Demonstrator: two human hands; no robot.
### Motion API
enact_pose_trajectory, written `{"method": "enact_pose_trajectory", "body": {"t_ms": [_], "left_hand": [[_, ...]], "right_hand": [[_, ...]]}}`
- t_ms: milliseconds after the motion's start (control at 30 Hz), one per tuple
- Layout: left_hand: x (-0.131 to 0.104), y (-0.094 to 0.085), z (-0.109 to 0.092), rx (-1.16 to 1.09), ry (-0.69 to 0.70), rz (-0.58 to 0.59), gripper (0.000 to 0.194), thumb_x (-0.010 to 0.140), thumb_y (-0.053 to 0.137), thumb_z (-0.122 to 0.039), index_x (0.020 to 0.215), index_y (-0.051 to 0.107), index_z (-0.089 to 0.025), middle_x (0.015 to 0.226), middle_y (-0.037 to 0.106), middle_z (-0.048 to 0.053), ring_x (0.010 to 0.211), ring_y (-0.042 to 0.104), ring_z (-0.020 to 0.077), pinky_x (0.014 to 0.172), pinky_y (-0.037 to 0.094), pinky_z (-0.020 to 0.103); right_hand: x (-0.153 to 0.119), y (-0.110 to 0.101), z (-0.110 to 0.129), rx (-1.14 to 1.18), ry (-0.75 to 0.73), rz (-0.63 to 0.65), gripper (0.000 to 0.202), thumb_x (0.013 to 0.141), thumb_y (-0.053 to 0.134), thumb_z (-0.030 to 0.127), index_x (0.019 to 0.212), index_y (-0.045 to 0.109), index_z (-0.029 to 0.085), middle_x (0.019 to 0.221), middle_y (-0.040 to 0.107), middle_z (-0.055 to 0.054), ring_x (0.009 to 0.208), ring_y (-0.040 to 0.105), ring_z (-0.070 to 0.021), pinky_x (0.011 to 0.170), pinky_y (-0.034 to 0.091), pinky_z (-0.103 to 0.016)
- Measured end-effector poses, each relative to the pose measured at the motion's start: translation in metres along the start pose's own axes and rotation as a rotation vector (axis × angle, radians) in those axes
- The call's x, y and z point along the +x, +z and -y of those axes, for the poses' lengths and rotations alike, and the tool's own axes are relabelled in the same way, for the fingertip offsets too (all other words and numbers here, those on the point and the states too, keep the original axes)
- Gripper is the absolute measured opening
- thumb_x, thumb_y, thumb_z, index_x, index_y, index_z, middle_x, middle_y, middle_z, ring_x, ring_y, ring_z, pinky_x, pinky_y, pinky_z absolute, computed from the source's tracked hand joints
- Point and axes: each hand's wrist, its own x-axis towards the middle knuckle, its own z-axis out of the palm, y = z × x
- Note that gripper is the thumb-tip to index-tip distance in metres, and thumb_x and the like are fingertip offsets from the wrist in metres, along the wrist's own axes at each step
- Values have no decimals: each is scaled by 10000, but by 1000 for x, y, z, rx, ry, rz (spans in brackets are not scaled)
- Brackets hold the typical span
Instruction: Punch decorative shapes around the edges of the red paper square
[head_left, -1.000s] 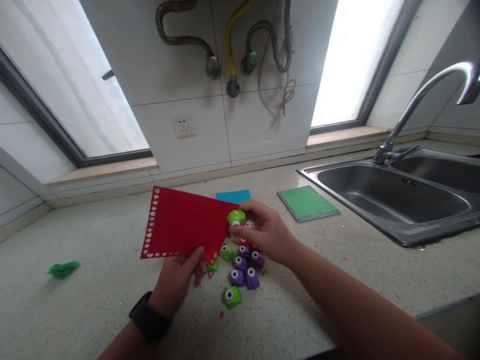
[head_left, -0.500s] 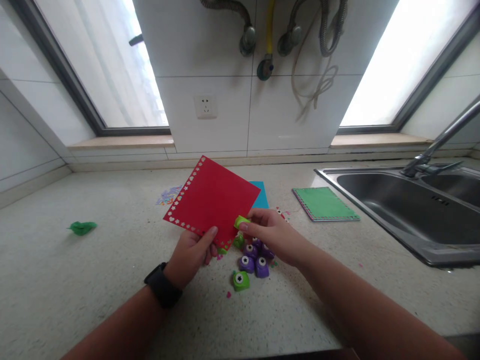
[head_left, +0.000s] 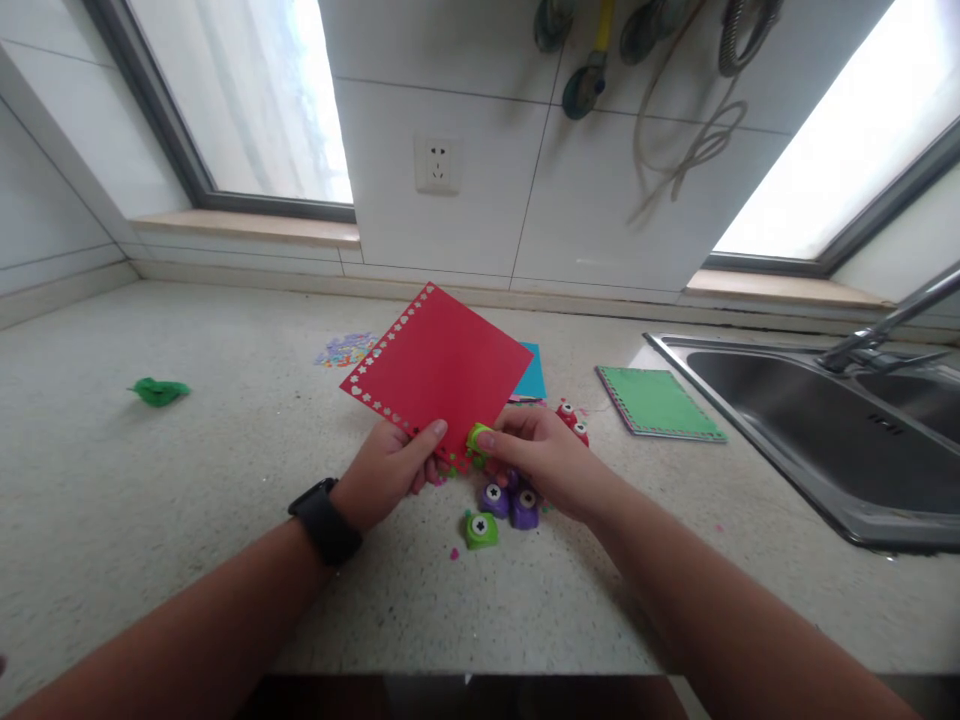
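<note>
A square of red paper is held tilted above the counter, with small heart, star and flower cut-outs along two edges. My left hand grips its lower edge, thumb on top. My right hand pinches a lime-green craft punch at the paper's lower right edge; whether the paper sits in its slot I cannot tell. Just below lie purple craft punches and another green craft punch. Red craft punches are partly hidden behind my right hand.
Blue paper lies behind the red sheet. To the right are a stack of green-topped punched paper and a steel sink. Colourful paper bits and a crumpled green thing lie to the left.
The view has tilted down and turned slightly. The green punch in my right hand now meets the red paper's edge closer to the corner. Both hands keep their holds.
</note>
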Motion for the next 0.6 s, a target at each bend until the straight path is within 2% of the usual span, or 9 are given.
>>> {"method": "enact_pose_trajectory", "body": {"t_ms": [267, 467, 600], "left_hand": [[-1, 1, -2, -2, -12, 1, 476, 875, 635, -535, 596, 620, -150, 466, 589, 11, 361, 449, 74, 350, 322, 191], [0, 1, -1, -10, -11, 10, 460, 890, 620, -522, 624, 632, -146, 484, 589, 4, 375, 454, 70, 358, 330, 184], [0, 1, 0, -2, -18, 11, 471, 891, 616, -523, 612, 633, -144, 485, 595, 12, 375, 458, 72, 359, 336, 186]], "right_hand": [[0, 2, -1, -26, 20, 12, 343, 811, 777, 478, 810, 687, 147, 649, 598, 0, 522, 524, -87, 469, 431, -221], [0, 4, 1, -33, 21, 6, 380, 769, 802, 506, 818, 700, 144, 665, 594, -1, 525, 503, -83, 474, 443, -225], [0, 3, 0, -40, 17, 11, 357, 793, 785, 489, 839, 703, 144, 677, 602, -8, 533, 514, -87, 480, 446, -228]]}}
